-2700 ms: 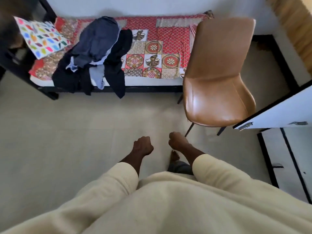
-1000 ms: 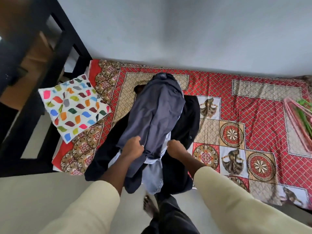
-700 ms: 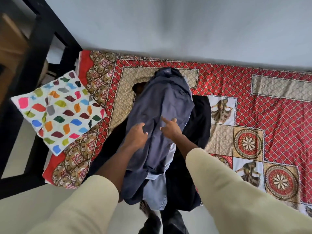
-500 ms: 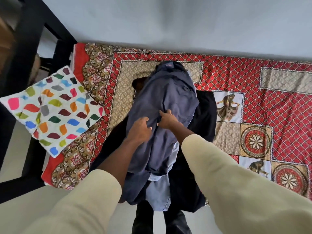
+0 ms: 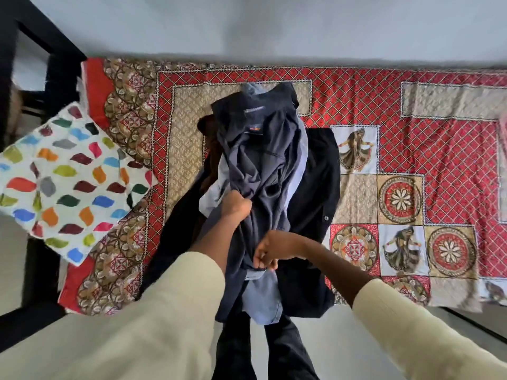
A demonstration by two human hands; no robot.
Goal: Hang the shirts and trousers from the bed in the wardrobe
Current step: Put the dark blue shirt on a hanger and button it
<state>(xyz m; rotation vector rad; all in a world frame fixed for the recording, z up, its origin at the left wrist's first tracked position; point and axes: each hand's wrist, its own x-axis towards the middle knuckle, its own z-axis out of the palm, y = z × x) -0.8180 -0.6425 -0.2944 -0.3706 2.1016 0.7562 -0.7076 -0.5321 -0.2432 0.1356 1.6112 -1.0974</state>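
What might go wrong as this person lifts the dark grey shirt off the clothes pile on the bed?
1. Both hands, left and right, grip the dark grey shirt while the light blue garment lies bunched beneath; it may be dragged along.
2. The black garment overhangs the bed edge and may slide to the floor.

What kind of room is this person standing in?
Most likely a bedroom: a bed with a red patterned bedspread, a colourful pillow, and a pile of clothes that both hands are gripping.

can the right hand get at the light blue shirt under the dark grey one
Probably yes: the light blue shirt's hem hangs uncovered just below the right hand, though that hand is busy gripping the dark grey shirt.
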